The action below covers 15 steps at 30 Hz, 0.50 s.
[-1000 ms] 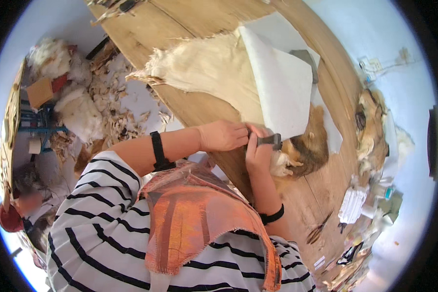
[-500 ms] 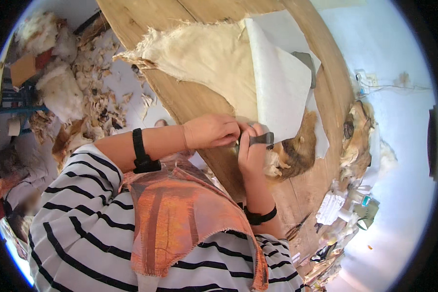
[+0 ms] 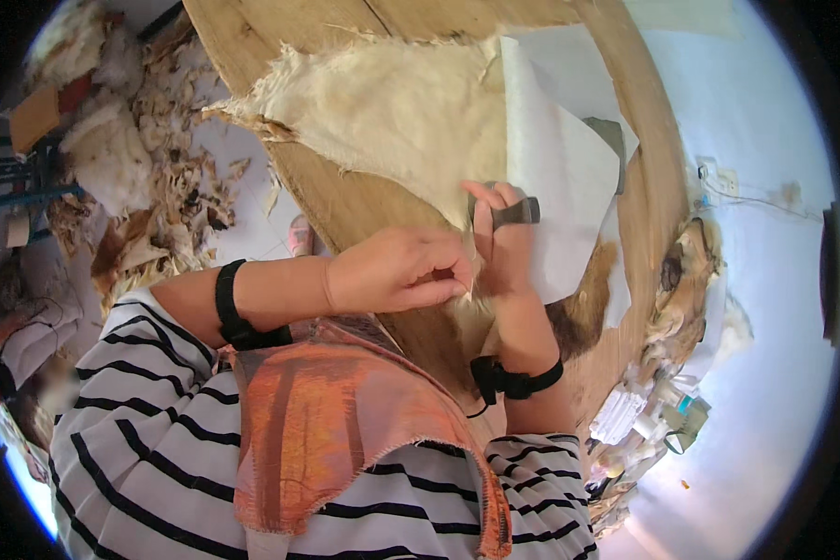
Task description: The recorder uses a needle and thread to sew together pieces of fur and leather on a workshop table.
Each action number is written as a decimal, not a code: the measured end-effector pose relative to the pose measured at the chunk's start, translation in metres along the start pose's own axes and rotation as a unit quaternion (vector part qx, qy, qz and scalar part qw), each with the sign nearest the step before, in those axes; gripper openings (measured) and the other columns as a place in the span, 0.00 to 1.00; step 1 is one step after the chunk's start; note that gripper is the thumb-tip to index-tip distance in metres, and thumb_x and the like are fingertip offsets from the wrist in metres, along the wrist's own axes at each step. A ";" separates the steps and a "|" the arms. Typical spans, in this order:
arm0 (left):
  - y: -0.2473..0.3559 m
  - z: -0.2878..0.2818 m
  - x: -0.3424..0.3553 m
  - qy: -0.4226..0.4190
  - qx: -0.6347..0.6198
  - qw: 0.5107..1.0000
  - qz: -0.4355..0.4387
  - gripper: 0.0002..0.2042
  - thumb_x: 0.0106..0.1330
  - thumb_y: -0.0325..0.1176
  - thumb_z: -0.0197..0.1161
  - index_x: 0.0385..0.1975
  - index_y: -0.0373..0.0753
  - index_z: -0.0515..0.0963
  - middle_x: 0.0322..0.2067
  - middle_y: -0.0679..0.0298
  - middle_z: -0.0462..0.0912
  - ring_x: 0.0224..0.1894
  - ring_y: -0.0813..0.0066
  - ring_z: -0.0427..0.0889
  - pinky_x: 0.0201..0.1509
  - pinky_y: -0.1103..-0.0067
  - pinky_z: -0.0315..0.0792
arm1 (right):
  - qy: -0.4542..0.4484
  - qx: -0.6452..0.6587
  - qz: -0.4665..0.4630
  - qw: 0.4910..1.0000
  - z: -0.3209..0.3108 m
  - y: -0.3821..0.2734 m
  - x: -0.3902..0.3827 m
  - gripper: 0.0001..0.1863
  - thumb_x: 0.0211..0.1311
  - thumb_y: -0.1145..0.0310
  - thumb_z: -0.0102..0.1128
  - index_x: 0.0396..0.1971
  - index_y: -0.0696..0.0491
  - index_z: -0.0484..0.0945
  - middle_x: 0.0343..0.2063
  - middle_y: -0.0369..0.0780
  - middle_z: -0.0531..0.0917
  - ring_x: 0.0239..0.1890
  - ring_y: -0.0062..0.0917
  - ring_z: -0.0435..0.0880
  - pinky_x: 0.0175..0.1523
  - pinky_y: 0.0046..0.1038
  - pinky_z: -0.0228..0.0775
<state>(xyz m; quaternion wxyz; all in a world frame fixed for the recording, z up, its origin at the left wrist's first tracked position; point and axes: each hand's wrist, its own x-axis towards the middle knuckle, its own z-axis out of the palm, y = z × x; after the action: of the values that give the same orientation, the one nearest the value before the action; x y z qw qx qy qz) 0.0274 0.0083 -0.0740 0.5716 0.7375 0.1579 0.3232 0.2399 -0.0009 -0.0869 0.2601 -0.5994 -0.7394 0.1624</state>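
Observation:
A pale cream hide (image 3: 392,112) lies spread over a wooden table, flesh side up. My left hand (image 3: 406,271) is closed in a pinch at its near edge, where a thin point of skin shows at the fingertips. Just beyond and to the right, my right hand (image 3: 506,245) is wrapped round a short dark tool (image 3: 516,214), whose wide blunt end sticks out to the right. The tool's working end is hidden by my fingers and the hide. A white sheet (image 3: 565,177) covers the hide's right side, with a dark grey block (image 3: 608,140) at its outer edge.
Brown fur (image 3: 579,322) lies on the wooden table (image 3: 364,201), right of my right forearm. Fur pieces (image 3: 686,271) are heaped along the table's right side. Hide scraps (image 3: 173,205) and a fluffy white pelt (image 3: 112,163) cover the floor at left.
My right hand has moved away from me along the hide with the tool. My left hand has shifted slightly nearer and is now apart from the right. Fingertips now show the pinched skin.

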 end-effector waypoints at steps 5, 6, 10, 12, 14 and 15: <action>0.019 -0.024 0.012 0.015 -0.039 0.999 0.024 0.04 0.67 0.27 0.65 0.37 0.39 0.78 0.33 0.62 0.80 0.37 0.60 0.81 0.42 0.70 0.75 | -0.020 0.035 -0.013 0.999 -0.002 0.004 0.037 0.14 0.72 0.70 0.48 0.49 0.53 0.82 0.42 0.47 0.78 0.44 0.46 0.77 0.50 0.41 0.71; 0.021 -0.027 0.013 0.002 -0.035 0.999 0.029 0.04 0.66 0.29 0.65 0.37 0.39 0.77 0.33 0.61 0.79 0.37 0.60 0.81 0.42 0.70 0.75 | -0.032 0.050 -0.013 0.998 -0.001 0.006 0.043 0.14 0.72 0.71 0.48 0.49 0.53 0.82 0.42 0.47 0.78 0.45 0.45 0.76 0.51 0.41 0.70; 0.005 -0.035 0.027 -0.100 0.126 0.987 0.003 0.10 0.65 0.34 0.67 0.37 0.36 0.76 0.37 0.60 0.78 0.42 0.60 0.80 0.48 0.68 0.76 | -0.065 0.038 0.000 0.997 -0.006 0.008 0.046 0.14 0.73 0.70 0.48 0.50 0.53 0.81 0.41 0.46 0.78 0.45 0.44 0.76 0.51 0.41 0.69; -0.023 -0.033 0.039 -0.050 0.288 0.956 0.012 0.11 0.63 0.35 0.67 0.39 0.36 0.75 0.39 0.60 0.78 0.45 0.60 0.79 0.50 0.69 0.75 | -0.053 0.041 -0.020 0.998 -0.005 0.010 0.044 0.15 0.73 0.69 0.47 0.51 0.52 0.81 0.41 0.46 0.78 0.45 0.44 0.76 0.51 0.41 0.69; -0.046 -0.036 0.046 0.003 0.444 0.896 0.020 0.13 0.62 0.37 0.66 0.40 0.36 0.75 0.41 0.59 0.77 0.47 0.60 0.78 0.52 0.70 0.75 | -0.045 0.054 -0.023 0.997 -0.003 0.013 0.044 0.14 0.73 0.69 0.48 0.51 0.53 0.80 0.41 0.46 0.77 0.45 0.44 0.76 0.50 0.40 0.70; -0.051 -0.037 0.050 -0.008 0.458 0.888 0.040 0.15 0.61 0.36 0.67 0.41 0.36 0.74 0.44 0.59 0.77 0.49 0.61 0.78 0.53 0.71 0.75 | -0.049 0.044 -0.022 0.998 -0.004 0.012 0.042 0.14 0.73 0.69 0.48 0.51 0.54 0.80 0.41 0.45 0.77 0.44 0.44 0.76 0.50 0.40 0.70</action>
<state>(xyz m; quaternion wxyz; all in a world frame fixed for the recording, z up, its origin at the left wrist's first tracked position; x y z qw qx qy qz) 0.0467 0.0809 -0.1024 0.1577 0.9258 0.2540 0.2314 0.2459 0.0426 -0.0823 0.2537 -0.5622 -0.7563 0.2183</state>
